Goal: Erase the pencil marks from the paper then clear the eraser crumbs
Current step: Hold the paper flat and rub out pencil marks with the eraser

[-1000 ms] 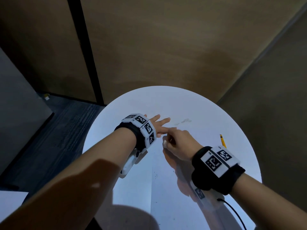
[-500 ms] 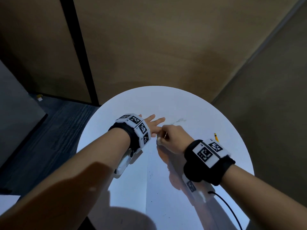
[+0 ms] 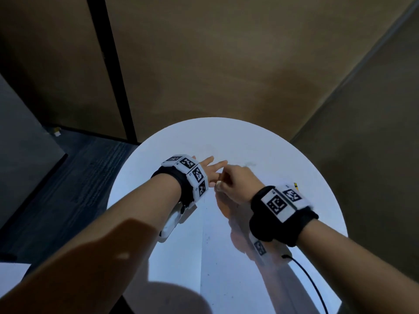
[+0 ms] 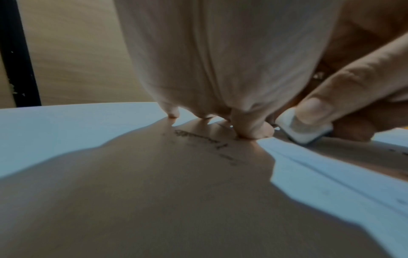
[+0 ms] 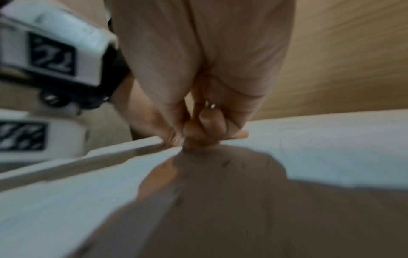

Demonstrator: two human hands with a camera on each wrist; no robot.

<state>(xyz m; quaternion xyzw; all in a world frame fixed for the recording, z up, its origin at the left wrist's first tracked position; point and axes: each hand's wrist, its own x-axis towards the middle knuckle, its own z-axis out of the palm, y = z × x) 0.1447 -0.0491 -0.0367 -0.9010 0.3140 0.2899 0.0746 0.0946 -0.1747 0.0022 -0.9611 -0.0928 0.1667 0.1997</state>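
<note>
On round white table (image 3: 260,141): right hand (image 3: 235,184) w/ blocky white eraser (image 4: 303,129).

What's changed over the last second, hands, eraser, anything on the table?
Little has changed. The right hand still grips the white eraser at the paper, working beside the left fingertips; any shift is slight and partly camera motion. The left hand stays flat, fingers pressing on the table. The pencil has not moved.

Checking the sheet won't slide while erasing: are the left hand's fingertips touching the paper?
Touching. The left wrist view shows the left hand with straight fingers, fingertips pressed onto the paper with no gap, beside the eraser.
</note>
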